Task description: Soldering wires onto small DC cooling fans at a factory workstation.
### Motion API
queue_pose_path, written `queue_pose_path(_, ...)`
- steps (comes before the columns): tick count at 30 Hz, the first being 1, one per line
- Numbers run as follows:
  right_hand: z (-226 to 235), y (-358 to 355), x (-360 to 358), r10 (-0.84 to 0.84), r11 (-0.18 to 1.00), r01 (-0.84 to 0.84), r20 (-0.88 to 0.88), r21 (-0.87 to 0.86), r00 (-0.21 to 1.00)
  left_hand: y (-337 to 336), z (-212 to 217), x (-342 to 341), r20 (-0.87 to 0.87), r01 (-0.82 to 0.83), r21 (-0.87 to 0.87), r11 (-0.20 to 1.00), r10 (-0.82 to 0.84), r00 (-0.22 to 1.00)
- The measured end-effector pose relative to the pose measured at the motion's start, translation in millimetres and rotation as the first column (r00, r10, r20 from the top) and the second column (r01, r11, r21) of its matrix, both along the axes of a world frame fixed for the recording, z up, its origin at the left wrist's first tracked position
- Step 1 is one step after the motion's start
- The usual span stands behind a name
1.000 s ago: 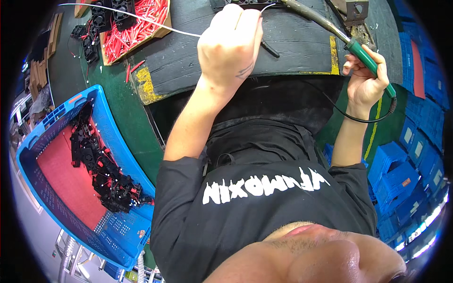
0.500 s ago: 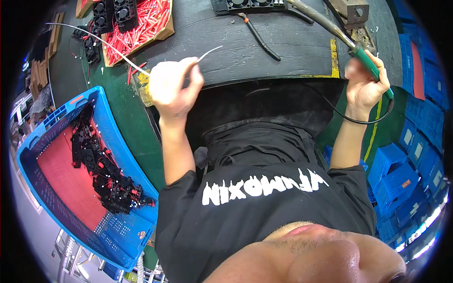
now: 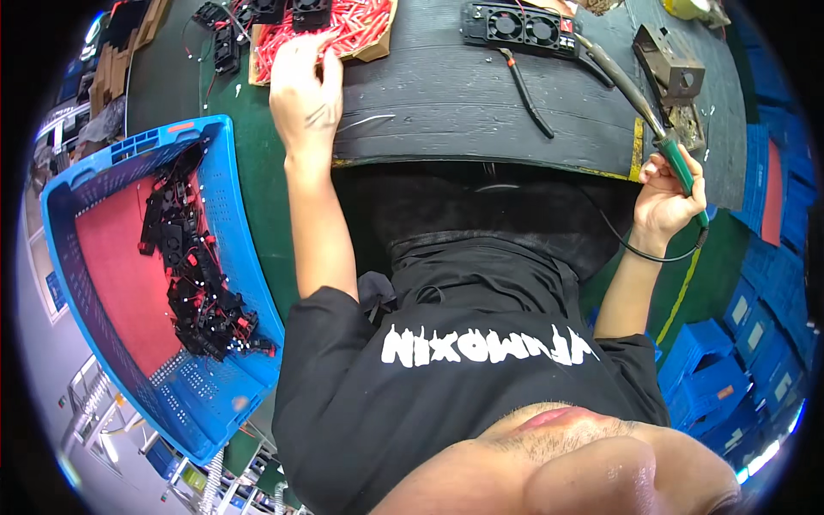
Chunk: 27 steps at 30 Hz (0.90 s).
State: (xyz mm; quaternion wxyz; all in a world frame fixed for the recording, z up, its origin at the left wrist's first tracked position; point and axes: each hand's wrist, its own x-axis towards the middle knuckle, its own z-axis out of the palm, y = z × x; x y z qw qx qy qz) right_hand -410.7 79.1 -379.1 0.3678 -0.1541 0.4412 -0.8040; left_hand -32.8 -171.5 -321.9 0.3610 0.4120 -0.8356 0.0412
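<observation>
My left hand (image 3: pixel 306 99) reaches over the near edge of a cardboard box of red sleeve-like pieces (image 3: pixel 360 30). Its fingers are curled, with the tips down among the red pieces; what they pinch, if anything, is hidden. Beside that wrist a thin silvery wire (image 3: pixel 367 120) rests on the dark bench. My right hand (image 3: pixel 665 199) is closed round the green handle of a soldering iron (image 3: pixel 678 167). The iron's metal shaft slants up and left across the bench, its tip end near a black twin-fan unit (image 3: pixel 521 28).
Orange-and-black cutters (image 3: pixel 528 94) lie mid-bench. A metal bracket holder (image 3: pixel 669 64) stands at the right. More black fan units (image 3: pixel 225 47) sit at the far left. A blue crate (image 3: pixel 236 206) of black fan parts is left of me; blue bins (image 3: pixel 708 378) stack at the right.
My left hand has let go of the wire and moved up to the red pieces. My right hand still holds the soldering iron. The whole view has shifted, showing more of the bench.
</observation>
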Motion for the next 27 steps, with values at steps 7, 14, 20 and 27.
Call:
queue_pose_path(7,-1.5,-6.9,-1.6,-0.014,1.0,0.014,-0.008,-0.001,1.0,-48.6,3.3,-41.2,-0.03,0.195,0.014,0.981,-0.195,0.98)
queue_pose_path(14,-2.3,-7.5,-2.6,-0.041,0.998,0.042,-0.018,0.038,0.999,-38.6,8.1,-49.7,-0.173,0.183,0.223,0.957,-0.146,0.974)
queue_pose_path(20,-1.9,-3.4,-5.7,-0.038,0.997,0.039,-0.004,0.06,0.999,-5.7,18.6,-57.1,-0.795,0.59,0.551,0.589,0.156,0.587)
queue_pose_path(27,2.6,-5.6,-3.7,-0.005,0.999,0.005,0.008,0.047,1.0,44.9,20.6,-72.4,-0.878,0.831,0.474,0.292,0.229,0.42)
